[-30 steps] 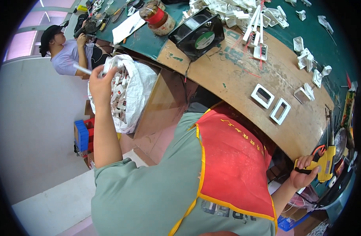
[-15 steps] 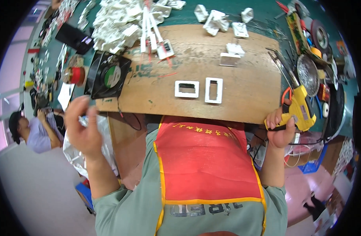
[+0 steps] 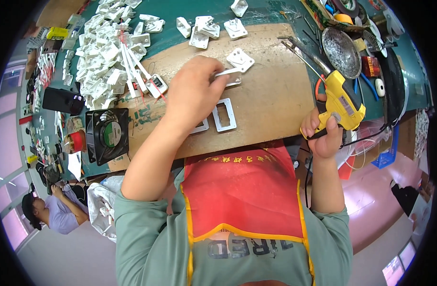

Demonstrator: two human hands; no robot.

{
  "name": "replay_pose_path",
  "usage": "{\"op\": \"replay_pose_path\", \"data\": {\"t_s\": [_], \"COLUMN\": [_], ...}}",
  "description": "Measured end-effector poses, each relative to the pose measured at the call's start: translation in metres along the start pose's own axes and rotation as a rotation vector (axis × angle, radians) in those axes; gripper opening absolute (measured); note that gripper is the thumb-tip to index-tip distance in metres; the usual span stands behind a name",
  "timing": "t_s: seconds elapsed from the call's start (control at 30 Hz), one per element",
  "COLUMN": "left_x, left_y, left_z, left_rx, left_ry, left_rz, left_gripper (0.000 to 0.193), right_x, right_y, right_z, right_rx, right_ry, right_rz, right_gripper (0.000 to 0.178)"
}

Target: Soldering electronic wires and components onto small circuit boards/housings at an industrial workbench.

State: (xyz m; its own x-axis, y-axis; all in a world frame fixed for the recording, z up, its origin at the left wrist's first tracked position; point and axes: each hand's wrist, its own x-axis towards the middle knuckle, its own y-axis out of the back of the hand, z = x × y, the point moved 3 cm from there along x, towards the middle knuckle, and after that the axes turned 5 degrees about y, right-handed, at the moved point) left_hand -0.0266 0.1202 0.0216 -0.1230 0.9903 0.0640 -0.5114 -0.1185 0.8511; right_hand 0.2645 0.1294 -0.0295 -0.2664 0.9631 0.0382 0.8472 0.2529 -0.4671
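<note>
Over the worn brown workboard (image 3: 280, 90), I see the left hand (image 3: 197, 90) pinching a thin white plastic piece (image 3: 227, 72) near a white housing (image 3: 240, 60); the right hand (image 3: 324, 135) grips the yellow soldering gun (image 3: 343, 101). I'd keep it angled clear of that pinch.

apron (image 3: 242, 200): yellow characters (image 3: 240, 158) | shirt (image 3: 256, 267): dark letters (image 3: 222, 249) | yellow tool (image 3: 336, 90): pale label (image 3: 346, 102), illegible | fan (image 3: 95, 138): green label (image 3: 112, 134)

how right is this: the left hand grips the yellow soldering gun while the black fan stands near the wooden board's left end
Wrong hand: the head view shows the right hand gripping the yellow soldering gun, not the left; the rest holds.
</note>
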Motion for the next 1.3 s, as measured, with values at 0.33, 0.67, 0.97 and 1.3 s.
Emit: {"op": "replay_pose_path", "data": {"t_s": [0.33, 0.67, 0.97, 1.3], "left_x": [-0.057, -0.081, -0.078, -0.077], "left_y": [0.030, 0.017, 0.020, 0.013], "left_z": [-0.011, -0.020, -0.008, -0.007], "left_rx": [-1.412, -1.160, -0.891, -0.239], "left_ry": [0.508, 0.411, 0.350, 0.344], "left_rz": [-0.099, -0.080, -0.045, -0.045], "left_gripper": [0.055, 0.041, 0.028, 0.020], "right_x": [0.003, 0.004, 0.004, 0.004], "right_y": [0.003, 0.000, 0.003, 0.002], "right_z": [0.001, 0.000, 0.000, -0.001], "right_rx": [0.007, 0.031, -0.026, -0.026], "right_ry": [-0.015, -0.016, 0.004, -0.024], "right_rz": [-0.030, 0.022, -0.055, -0.038], "right_gripper": [0.068, 0.068, 0.066, 0.067]}}
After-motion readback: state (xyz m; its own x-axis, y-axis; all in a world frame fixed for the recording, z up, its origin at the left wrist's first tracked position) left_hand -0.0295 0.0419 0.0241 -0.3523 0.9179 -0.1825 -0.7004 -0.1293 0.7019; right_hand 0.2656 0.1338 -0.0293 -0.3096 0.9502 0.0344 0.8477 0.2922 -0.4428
